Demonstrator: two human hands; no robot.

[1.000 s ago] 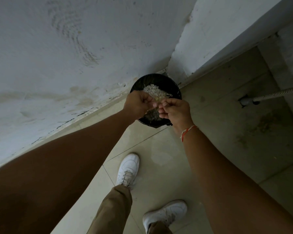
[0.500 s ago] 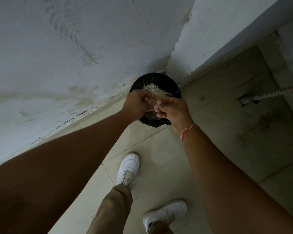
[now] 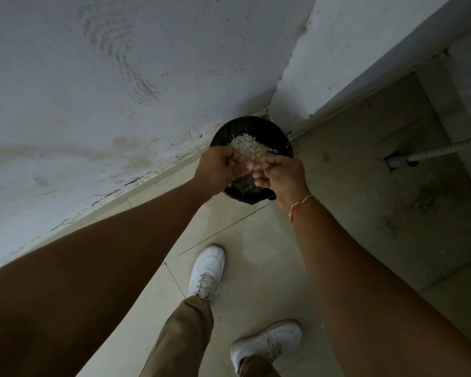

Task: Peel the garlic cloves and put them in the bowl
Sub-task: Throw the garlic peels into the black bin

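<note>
Two white shoes [image 3: 207, 270] are seen on floor tiles below outstretched arms. A small clove [image 3: 252, 165], barely visible, is pinched between the left hand [image 3: 220, 167] and right hand [image 3: 280, 175]. Both are held over a black bin [image 3: 279, 134] in the corner, likely so skins [image 3: 252, 147] are caught there; no bowl is seen.

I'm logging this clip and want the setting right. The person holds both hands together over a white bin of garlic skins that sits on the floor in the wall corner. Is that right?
Not quite: the bin is black, not white, as the head view shows. The rest holds: the left hand and right hand meet above it, pale garlic skins lie inside, and it sits on the floor in the wall corner.
</note>
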